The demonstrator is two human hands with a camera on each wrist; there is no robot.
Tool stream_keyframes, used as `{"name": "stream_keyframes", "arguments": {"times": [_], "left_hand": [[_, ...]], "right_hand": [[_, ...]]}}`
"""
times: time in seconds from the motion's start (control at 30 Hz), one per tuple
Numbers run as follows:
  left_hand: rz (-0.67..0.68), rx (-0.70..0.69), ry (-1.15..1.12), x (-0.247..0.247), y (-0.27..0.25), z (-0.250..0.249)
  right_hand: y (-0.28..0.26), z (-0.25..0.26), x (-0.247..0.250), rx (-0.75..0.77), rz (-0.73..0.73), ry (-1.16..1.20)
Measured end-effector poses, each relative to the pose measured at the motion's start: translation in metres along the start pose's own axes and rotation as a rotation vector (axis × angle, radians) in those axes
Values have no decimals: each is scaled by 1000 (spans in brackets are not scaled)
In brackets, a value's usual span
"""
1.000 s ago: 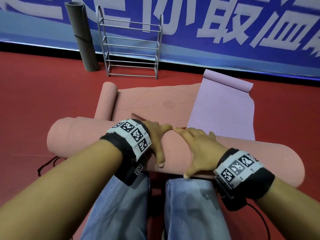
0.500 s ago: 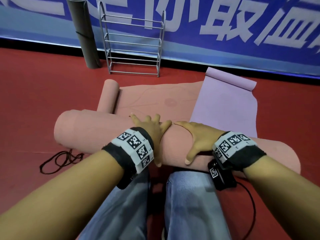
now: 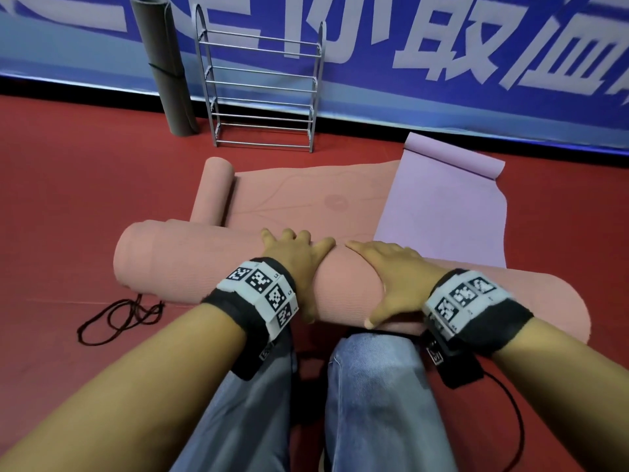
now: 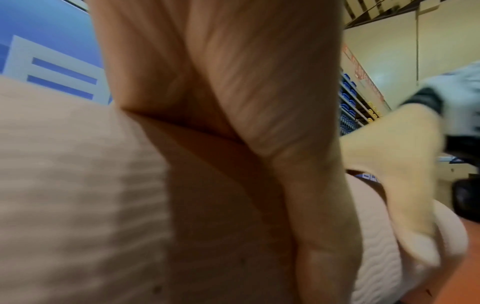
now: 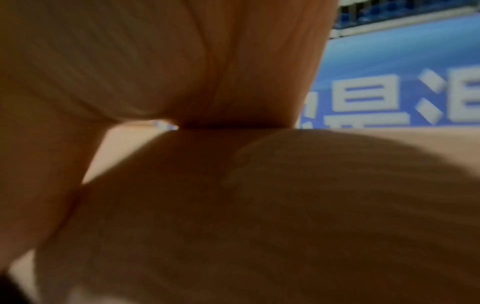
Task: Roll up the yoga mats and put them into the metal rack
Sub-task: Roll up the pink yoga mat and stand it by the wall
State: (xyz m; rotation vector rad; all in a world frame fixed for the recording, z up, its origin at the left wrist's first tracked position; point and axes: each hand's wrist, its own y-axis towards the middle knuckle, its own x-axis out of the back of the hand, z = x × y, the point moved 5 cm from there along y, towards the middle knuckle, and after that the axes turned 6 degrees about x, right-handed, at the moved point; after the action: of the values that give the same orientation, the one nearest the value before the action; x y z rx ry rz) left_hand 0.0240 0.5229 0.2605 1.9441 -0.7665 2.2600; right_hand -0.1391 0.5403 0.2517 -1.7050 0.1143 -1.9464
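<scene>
**Pink foam roll turns farther under both palms**

Pink ribbed foam fills both wrist views. The left hand (image 3: 295,258) and right hand (image 3: 388,272) lie side by side on the thick pink rolled yoga mat (image 3: 190,264), fingers spread and draped over its far side, thumbs down its near face, pressing rather than clutching. Compared with a second ago, the hands have reached farther over the top and the roll sits closer to the small pink rolled end (image 3: 213,190) beyond, so less flat mat remains; rolling looks nearly done. Right of it lies the lilac flat mat (image 3: 442,212), unrolled. Far off, the silver wire metal rack (image 3: 262,80) stands empty, beside a grey rolled mat (image 3: 166,69) leaning on the wall.
</scene>
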Motion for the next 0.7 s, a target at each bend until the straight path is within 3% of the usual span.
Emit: {"name": "stream_keyframes", "arguments": {"times": [0.2, 0.47, 0.7], "left_hand": [[55, -25, -49, 5, 12, 4], [-25, 0, 93, -19, -3, 3], [-75, -10, 55, -16, 8, 9]], "right_hand": [[-2, 3, -10, -66, -55, -124], [9, -4, -7, -32, -82, -86], [6, -2, -11, -29, -86, -162]]}}
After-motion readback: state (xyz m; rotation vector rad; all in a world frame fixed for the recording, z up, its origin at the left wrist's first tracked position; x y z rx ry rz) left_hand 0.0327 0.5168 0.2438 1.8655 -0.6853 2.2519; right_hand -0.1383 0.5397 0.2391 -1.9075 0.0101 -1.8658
